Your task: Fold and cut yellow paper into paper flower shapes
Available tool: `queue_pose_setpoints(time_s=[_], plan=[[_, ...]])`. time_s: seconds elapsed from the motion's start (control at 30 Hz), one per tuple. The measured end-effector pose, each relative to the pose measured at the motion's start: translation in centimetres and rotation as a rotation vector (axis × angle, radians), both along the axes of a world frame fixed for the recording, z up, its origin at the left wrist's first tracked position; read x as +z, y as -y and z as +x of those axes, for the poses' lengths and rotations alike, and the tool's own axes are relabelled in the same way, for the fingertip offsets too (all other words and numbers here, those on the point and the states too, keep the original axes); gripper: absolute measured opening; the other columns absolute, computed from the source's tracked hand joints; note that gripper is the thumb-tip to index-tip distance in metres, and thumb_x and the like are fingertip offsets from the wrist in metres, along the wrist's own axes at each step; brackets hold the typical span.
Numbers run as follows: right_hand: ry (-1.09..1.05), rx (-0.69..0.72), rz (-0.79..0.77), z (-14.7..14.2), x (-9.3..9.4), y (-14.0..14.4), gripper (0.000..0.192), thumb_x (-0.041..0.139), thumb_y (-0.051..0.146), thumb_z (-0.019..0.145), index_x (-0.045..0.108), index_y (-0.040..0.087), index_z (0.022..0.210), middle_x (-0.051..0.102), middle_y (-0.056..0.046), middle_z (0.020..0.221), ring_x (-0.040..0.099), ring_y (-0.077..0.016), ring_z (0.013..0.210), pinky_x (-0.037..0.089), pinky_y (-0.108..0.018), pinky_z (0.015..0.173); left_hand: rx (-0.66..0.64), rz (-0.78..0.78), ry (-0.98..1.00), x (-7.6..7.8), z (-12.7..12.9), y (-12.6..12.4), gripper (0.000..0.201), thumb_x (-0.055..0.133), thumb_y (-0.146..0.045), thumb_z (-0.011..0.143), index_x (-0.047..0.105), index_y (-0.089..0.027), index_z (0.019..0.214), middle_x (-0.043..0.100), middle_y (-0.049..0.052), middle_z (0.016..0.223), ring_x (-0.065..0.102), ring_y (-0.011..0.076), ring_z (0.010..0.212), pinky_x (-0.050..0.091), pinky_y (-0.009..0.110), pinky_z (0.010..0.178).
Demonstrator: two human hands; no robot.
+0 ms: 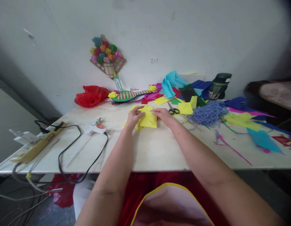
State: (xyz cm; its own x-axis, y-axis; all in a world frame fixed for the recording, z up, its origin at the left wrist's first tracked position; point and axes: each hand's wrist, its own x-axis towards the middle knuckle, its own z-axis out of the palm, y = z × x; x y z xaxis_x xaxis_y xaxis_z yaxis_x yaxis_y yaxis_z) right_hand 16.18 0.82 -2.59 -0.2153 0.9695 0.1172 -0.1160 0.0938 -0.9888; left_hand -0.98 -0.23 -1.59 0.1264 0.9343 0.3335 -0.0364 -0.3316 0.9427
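A square of yellow paper [149, 121] is held up just over the table between my two hands. My left hand [135, 116] pinches its left edge, and my right hand [163, 115] pinches its upper right edge. More yellow paper lies beneath and to the left, partly covered by my left hand. Just right of my right hand rest black-handled scissors [174, 110] and another stack of yellow paper [186, 108]. Behind my hands lies a green board with woven pink strips [131, 95], with yellow paper flowers at its ends.
At left are a white glue gun [95, 129] with a black cord and a yellow power strip [38, 142]. A red plastic bag [91, 95] sits behind. Shredded purple paper [208, 113], coloured sheets and a dark green bottle [220, 86] crowd the right. Paper flowers [105, 51] hang on the wall.
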Motion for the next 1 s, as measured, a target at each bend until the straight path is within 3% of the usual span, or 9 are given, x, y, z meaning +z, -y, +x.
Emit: queue_pose_setpoints(time_s=[0.13,0.37,0.67,0.83,1.0], plan=[[0.019,-0.023,0.004,0.2,0.1,0.1,0.02,0.064,0.033,0.061,0.062,0.014,0.067,0.06,-0.001,0.057,0.052,-0.0115,0.048,0.041,-0.022,0.041,-0.007,0.009,-0.002,0.0,0.0,0.0,0.045,0.063,-0.024,0.059,0.057,-0.016,0.103,0.038,-0.007,0.05,0.034,0.0042,0.044,0.027,0.018,0.046],[0.026,-0.064,0.036,0.3,-0.1,-0.2,0.017,0.065,0.031,0.058,0.061,0.015,0.064,0.059,0.0,0.055,0.051,-0.0107,0.048,0.039,-0.021,0.042,-0.024,-0.036,0.066,-0.2,0.2,0.0,0.045,0.065,-0.024,0.057,0.058,-0.015,0.101,0.037,-0.008,0.048,0.034,0.0032,0.043,0.026,0.018,0.045],[0.04,-0.084,0.065,0.0,0.2,0.2,0.013,0.065,0.028,0.058,0.063,0.016,0.064,0.059,0.001,0.056,0.05,-0.0101,0.049,0.038,-0.021,0.043,-0.087,-0.259,0.199,-0.7,0.2,-0.3,0.038,0.069,-0.029,0.052,0.06,-0.013,0.086,0.059,0.001,0.064,0.053,0.0091,0.053,0.038,0.02,0.049],[0.047,-0.086,0.073,-0.2,0.2,0.2,0.014,0.066,0.027,0.056,0.064,0.015,0.063,0.058,0.002,0.053,0.049,-0.0094,0.047,0.038,-0.021,0.042,-0.051,-0.262,0.169,-1.0,0.3,-0.6,0.032,0.071,-0.036,0.052,0.057,-0.013,0.069,0.054,0.0,0.057,0.05,0.0078,0.047,0.035,0.02,0.045],[0.033,-0.051,0.059,-0.2,-0.1,0.0,0.016,0.068,0.03,0.055,0.065,0.016,0.064,0.058,0.002,0.053,0.05,-0.01,0.047,0.039,-0.02,0.041,0.013,-0.199,0.093,-1.4,0.3,-0.8,0.033,0.069,-0.043,0.053,0.056,-0.014,0.065,0.049,-0.003,0.052,0.043,0.0054,0.043,0.029,0.018,0.041]])
